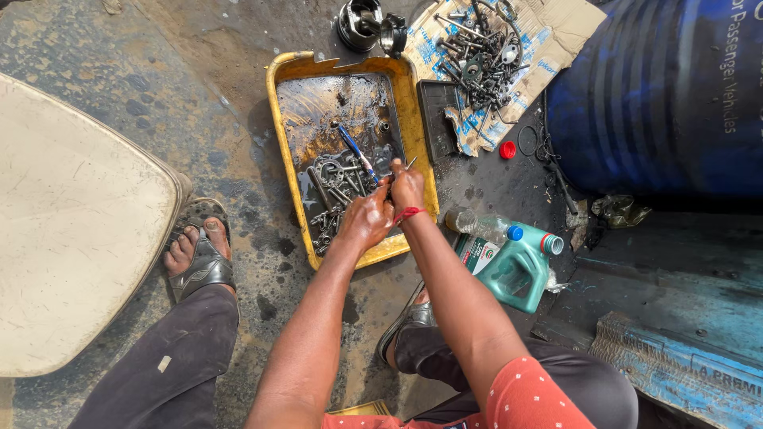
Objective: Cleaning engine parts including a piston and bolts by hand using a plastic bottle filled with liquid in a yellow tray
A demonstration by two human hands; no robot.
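Near: left hand (367,216) & right hand (407,187) w/ red wrist thread, pressed together over the yellow plastic tray (418,131) of dark oily liquid. Right fingers pinch a small metal bolt (411,163); left grip closed, on what can't tell. Blue-handled screwdriver (357,154) & greasy metal parts (330,191) lie in tray. Green plastic oil jug (517,266) right of it. Far: cardboard sheet w/ bolts (485,63), blue drum (668,95).
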